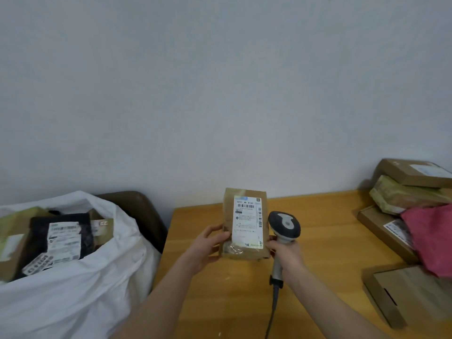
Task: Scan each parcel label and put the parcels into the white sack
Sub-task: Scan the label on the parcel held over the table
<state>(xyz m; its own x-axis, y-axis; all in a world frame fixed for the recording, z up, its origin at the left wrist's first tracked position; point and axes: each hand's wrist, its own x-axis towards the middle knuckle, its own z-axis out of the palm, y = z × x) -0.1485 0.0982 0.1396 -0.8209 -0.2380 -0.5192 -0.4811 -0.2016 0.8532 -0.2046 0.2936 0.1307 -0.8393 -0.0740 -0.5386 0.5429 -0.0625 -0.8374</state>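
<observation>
My left hand [208, 245] grips the left edge of a brown paper parcel [244, 250] and holds it upright above the wooden table [330, 241], white label [247, 221] facing me. My right hand [285, 253] grips the handle of a grey barcode scanner [285, 225] just right of the parcel; its fingertips touch the parcel's lower right edge. The scanner's cable hangs down toward me. The white sack [97, 277] stands open at the left, holding a black parcel [62, 237] and other packets.
A stack of brown boxes [411, 173] and a green-taped packet [401, 194] lies at the table's right, with a pink bag [430, 238] and a flat box [403, 294] nearer me. A dark chair back [139, 211] stands behind the sack. A plain wall is ahead.
</observation>
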